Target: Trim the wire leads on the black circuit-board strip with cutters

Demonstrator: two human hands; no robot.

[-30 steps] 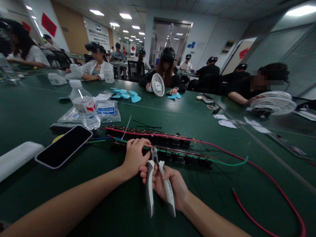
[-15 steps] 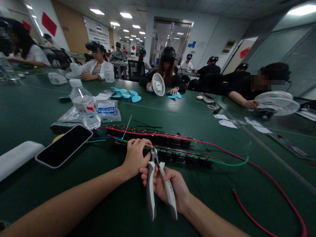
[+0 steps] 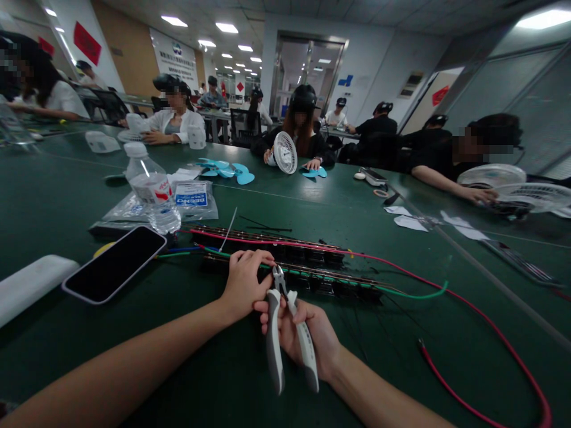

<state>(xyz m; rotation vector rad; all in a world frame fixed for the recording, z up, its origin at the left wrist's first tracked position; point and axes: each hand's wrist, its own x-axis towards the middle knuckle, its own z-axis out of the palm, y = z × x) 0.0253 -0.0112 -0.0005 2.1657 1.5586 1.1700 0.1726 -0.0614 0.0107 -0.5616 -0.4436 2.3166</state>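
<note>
My right hand [image 3: 303, 336] grips a pair of diagonal cutters [image 3: 273, 333] with white and grey handles. The handles are spread, and the jaws point away from me at the near black strip [image 3: 330, 284], which has a green wire [image 3: 410, 294] along it. My left hand [image 3: 247, 279] is closed over this strip, its fingertips close to the jaws; what lies between the jaws is hidden. Behind runs a second black strip [image 3: 312, 252] with a red wire [image 3: 388, 261] along its top. A thin white cable tie [image 3: 229, 229] sticks up left of the hand.
On the left are a phone [image 3: 118, 261], a white case [image 3: 35, 288] and a water bottle [image 3: 151, 193] by a plastic bag [image 3: 196, 202]. Thin black ties lie around the strips. The red wire loops across the right side. Across the table people handle fan parts, including a white fan cage [image 3: 285, 153].
My hands and the cutters stay nearly in place, with the cutter handles shifted very slightly. At the far right, a person's hand and white fan cage have moved to the right.
</note>
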